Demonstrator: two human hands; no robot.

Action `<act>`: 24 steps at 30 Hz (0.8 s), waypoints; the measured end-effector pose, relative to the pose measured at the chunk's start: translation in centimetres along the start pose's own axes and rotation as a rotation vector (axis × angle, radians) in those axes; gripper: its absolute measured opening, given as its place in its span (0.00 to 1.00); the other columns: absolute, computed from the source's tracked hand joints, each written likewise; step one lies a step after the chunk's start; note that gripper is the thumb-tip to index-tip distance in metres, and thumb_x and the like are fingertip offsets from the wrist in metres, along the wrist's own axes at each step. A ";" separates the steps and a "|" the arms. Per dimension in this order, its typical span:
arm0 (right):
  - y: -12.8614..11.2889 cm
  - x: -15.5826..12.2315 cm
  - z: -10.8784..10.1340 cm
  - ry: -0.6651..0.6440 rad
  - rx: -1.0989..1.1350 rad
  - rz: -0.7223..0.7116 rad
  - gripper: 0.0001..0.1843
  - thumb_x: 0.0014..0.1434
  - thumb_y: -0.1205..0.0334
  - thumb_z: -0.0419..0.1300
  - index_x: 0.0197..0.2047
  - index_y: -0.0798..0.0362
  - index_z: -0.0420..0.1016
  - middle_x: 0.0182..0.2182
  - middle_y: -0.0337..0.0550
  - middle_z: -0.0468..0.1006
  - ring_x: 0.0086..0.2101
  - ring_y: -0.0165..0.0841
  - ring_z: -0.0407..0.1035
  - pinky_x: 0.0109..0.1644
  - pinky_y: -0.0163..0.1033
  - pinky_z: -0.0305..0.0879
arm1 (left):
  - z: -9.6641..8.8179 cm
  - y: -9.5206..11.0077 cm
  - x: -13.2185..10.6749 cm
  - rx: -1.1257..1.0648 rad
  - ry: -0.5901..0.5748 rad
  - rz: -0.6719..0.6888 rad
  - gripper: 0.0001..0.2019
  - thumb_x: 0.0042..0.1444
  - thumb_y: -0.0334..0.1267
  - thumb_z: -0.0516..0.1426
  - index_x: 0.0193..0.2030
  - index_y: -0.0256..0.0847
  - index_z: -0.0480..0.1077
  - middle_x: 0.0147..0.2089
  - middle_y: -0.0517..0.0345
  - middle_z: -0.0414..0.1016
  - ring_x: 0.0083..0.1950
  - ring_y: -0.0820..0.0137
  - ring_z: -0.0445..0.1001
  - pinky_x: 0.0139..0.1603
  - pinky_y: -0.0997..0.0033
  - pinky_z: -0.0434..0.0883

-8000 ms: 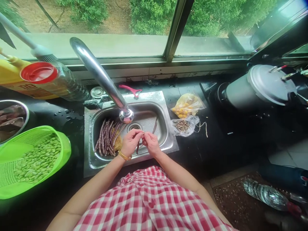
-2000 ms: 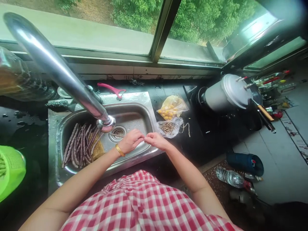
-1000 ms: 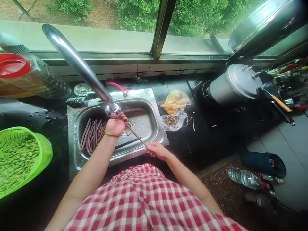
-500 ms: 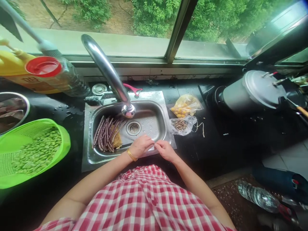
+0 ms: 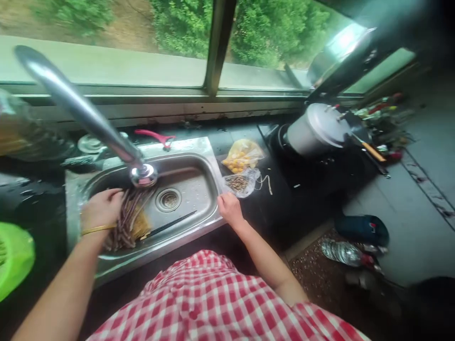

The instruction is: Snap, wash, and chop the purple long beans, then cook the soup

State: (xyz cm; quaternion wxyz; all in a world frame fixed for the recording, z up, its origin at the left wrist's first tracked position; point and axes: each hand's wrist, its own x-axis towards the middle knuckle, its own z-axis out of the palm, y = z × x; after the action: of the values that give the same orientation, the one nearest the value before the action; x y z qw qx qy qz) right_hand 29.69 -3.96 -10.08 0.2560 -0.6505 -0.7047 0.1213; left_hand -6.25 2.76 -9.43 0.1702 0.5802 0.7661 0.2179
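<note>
Catching part of a green basket [image 5: 16, 260] at far left, cropped, on the dark table [image 5: 273, 213]. Seeing a chrome tap [image 5: 88, 113] arching over the sink [image 5: 199, 146]. Positioning left hand [image 5: 103, 208] over the sink's left end, right at the bundle of long purple pods [image 5: 122, 234]; wearing a yellow bracelet [image 5: 99, 229] on that wrist. Getting blur on left grip: not telling whether gripping any pod. Finding the pods lying in the basin's left part, partly covered by the hand, just beside a tan pad [image 5: 141, 222].

Seeing a pink peeler [image 5: 154, 136] at the sink's back edge, drain [image 5: 168, 200] in the basin, thin dark stick [image 5: 174, 223] lying slantwise nearer the front. Holding right hand [image 5: 229, 207] by the sink's right rim, fingers curled in; not telling whether right grip is holding anything. Noting a clear bag of brown bits [image 5: 239, 183] just beyond that hand, bag of yellow pieces [image 5: 241, 156] behind, pale string [image 5: 269, 182] to the right. Seeing a lidded grey pot [image 5: 316, 128] farther right, clear bottle [image 5: 341, 252] on the floor.
</note>
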 end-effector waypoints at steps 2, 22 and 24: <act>2.9 1.1 -1.2 0.098 -0.087 0.074 0.15 0.61 0.65 0.44 0.28 0.54 0.68 0.28 0.46 0.67 0.34 0.35 0.61 0.41 0.39 0.56 | -0.3 -3.3 2.4 0.174 -0.067 -0.079 0.12 0.49 0.50 0.52 0.32 0.46 0.71 0.25 0.56 0.67 0.35 0.53 0.70 0.36 0.52 0.67; 18.3 5.4 -4.7 0.023 0.234 0.736 0.13 0.48 0.61 0.59 0.38 0.57 0.73 0.37 0.50 0.72 0.42 0.38 0.66 0.47 0.39 0.59 | 18.3 22.3 -4.4 -0.257 -0.636 0.118 0.18 0.44 0.47 0.56 0.38 0.36 0.69 0.25 0.55 0.70 0.26 0.66 0.70 0.32 0.69 0.65; 17.9 5.6 -4.1 0.015 0.333 0.693 0.06 0.50 0.63 0.56 0.32 0.56 0.71 0.30 0.43 0.72 0.36 0.33 0.67 0.41 0.35 0.60 | 19.3 23.3 -4.8 -0.325 -0.653 0.037 0.14 0.44 0.45 0.56 0.34 0.37 0.68 0.23 0.58 0.68 0.24 0.69 0.69 0.28 0.72 0.64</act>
State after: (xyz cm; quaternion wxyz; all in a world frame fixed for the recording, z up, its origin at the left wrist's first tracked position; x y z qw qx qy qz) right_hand 46.97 3.13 -14.51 0.3073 -0.8005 -0.4118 0.3087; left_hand 23.95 6.13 -13.31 0.4919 0.5984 0.6160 0.1431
